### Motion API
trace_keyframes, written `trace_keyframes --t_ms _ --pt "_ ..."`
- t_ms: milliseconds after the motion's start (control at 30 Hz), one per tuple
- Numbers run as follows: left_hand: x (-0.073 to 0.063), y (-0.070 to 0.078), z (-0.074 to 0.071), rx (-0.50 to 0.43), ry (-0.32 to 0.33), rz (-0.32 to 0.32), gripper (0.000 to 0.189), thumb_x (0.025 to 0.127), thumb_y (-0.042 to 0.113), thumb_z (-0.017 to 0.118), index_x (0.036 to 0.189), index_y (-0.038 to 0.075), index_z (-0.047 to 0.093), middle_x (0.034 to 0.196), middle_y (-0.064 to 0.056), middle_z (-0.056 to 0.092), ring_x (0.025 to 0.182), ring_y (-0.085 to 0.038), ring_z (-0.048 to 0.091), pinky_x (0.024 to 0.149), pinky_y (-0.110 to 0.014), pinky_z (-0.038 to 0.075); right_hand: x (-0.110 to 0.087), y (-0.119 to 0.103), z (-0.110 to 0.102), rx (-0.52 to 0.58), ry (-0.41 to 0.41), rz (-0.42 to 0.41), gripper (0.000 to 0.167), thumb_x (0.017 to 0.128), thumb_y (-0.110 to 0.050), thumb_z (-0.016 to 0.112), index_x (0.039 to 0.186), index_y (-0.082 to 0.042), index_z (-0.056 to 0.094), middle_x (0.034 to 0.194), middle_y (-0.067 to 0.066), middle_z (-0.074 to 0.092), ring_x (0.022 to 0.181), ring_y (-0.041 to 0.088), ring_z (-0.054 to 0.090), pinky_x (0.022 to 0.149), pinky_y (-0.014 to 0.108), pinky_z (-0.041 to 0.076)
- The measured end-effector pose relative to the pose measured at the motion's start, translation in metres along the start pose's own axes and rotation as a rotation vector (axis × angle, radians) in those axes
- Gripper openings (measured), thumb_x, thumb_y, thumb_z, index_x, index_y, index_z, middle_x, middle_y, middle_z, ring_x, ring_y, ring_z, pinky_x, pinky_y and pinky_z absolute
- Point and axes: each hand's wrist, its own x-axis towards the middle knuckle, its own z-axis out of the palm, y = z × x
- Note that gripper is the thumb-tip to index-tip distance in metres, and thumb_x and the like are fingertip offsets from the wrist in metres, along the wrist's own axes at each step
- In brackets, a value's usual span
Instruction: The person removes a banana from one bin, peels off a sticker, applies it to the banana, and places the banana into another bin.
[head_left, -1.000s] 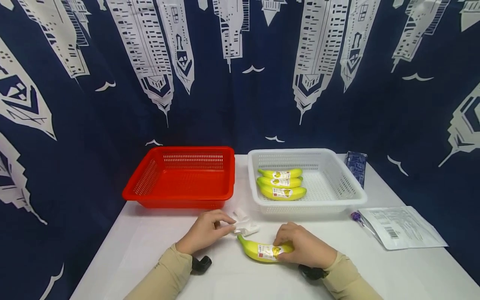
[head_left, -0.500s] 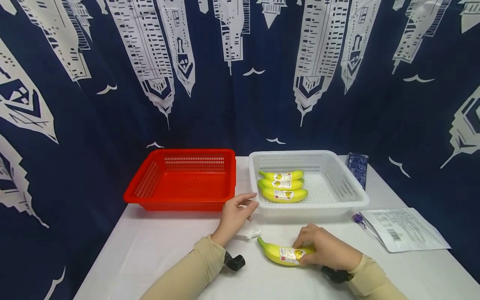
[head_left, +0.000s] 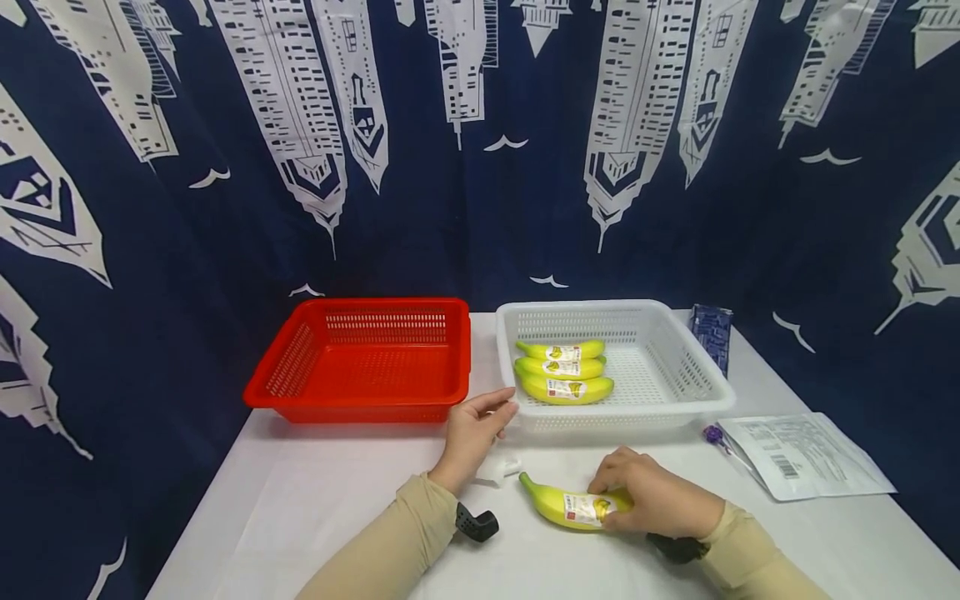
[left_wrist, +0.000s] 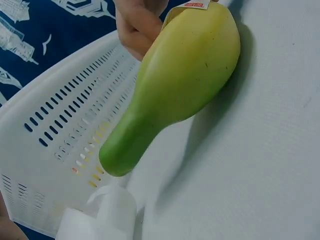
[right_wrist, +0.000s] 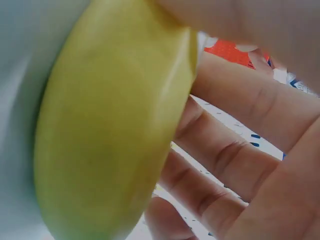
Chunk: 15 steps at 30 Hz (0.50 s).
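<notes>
In the head view my right hand [head_left: 656, 500] grips the right end of a yellow banana [head_left: 558, 504] with a white label, low over the table. The right wrist view shows my fingers [right_wrist: 225, 150] curled along the banana's side. My left hand [head_left: 472, 437] is at the front left corner of the white basket [head_left: 622, 408], fingers loosely bent and holding nothing visible. Beneath it lies a crumpled white tissue [head_left: 498, 471], partly hidden by the wrist. The banana's green stem end [left_wrist: 125, 152] points toward the tissue in the left wrist view. Several labelled bananas [head_left: 562, 367] lie stacked side by side in the white basket.
A red basket [head_left: 360, 412] stands at the back left of the white table [head_left: 255, 517]. To the right lie a white printed pouch [head_left: 813, 454], a purple-topped stick [head_left: 716, 437] and a dark blue packet [head_left: 712, 333]. A navy patterned curtain [head_left: 525, 208] hangs behind.
My left hand has moved right and away from me, from beside the tissue to the white basket's corner. My right hand has shifted right with the banana in its grip.
</notes>
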Motion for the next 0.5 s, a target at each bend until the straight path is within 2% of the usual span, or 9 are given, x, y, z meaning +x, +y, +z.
trace_keyframes --t_ms 67,167,233,300,367,433,500 --pt "0.0 0.0 -0.001 -0.001 0.0 -0.004 0.033 0.09 0.021 0.082 0.121 0.012 0.077 0.104 -0.007 0.078 0.067 -0.016 0.059 0.061 -0.021 0.048 0.002 0.0 -0.001 0.017 0.006 -0.028 0.026 0.076 -0.028 0.088 0.099 -0.03 0.075 0.1 -0.021 0.062 0.097 0.004 0.051 0.084 0.031 0.046" --pt "0.0 -0.001 -0.001 -0.007 0.0 -0.011 0.034 0.089 0.021 0.082 0.121 0.01 0.077 0.103 -0.006 0.078 0.069 -0.021 0.06 0.061 -0.022 0.048 0.004 -0.001 -0.01 0.074 0.065 -0.111 0.028 0.079 -0.026 0.088 0.103 -0.029 0.074 0.102 -0.018 0.064 0.095 0.006 0.055 0.083 0.029 0.049" --pt "0.001 -0.001 -0.001 -0.008 -0.002 -0.01 0.034 0.089 0.023 0.082 0.121 0.011 0.077 0.102 -0.005 0.078 0.072 -0.025 0.062 0.062 -0.021 0.049 0.006 -0.001 -0.025 0.129 0.125 -0.168 0.03 0.081 -0.023 0.087 0.107 -0.028 0.073 0.105 -0.015 0.066 0.095 0.007 0.059 0.084 0.026 0.05" --pt "0.001 -0.001 -0.001 -0.012 -0.008 -0.003 0.036 0.089 0.024 0.082 0.122 0.01 0.076 0.101 -0.004 0.077 0.072 -0.026 0.062 0.062 -0.022 0.049 0.01 -0.002 -0.046 0.161 0.194 -0.192 0.033 0.083 -0.02 0.087 0.111 -0.027 0.072 0.107 -0.012 0.068 0.097 0.009 0.061 0.087 0.023 0.049" --pt "0.002 -0.001 -0.001 -0.016 -0.012 0.006 0.036 0.09 0.024 0.082 0.122 0.009 0.076 0.099 -0.004 0.077 0.073 -0.026 0.062 0.062 -0.021 0.049 0.016 -0.002 -0.07 0.128 0.271 -0.185 0.036 0.081 -0.016 0.088 0.112 -0.025 0.072 0.108 -0.011 0.069 0.099 0.01 0.062 0.087 0.021 0.048" --pt "0.002 0.0 -0.002 -0.02 -0.016 0.012 0.036 0.09 0.023 0.082 0.122 0.009 0.076 0.097 -0.003 0.076 0.072 -0.026 0.062 0.061 -0.02 0.049 0.027 -0.001 -0.092 0.052 0.328 -0.136 0.037 0.079 -0.014 0.089 0.112 -0.022 0.073 0.108 -0.009 0.07 0.1 0.012 0.061 0.087 0.023 0.049" --pt "0.003 0.0 -0.002 -0.023 -0.014 0.015 0.034 0.09 0.021 0.082 0.121 0.009 0.077 0.095 -0.001 0.075 0.071 -0.024 0.061 0.06 -0.02 0.049 0.044 0.003 -0.108 -0.044 0.336 -0.076 0.035 0.079 -0.013 0.089 0.11 -0.018 0.075 0.107 -0.007 0.07 0.101 0.015 0.061 0.087 0.028 0.049"
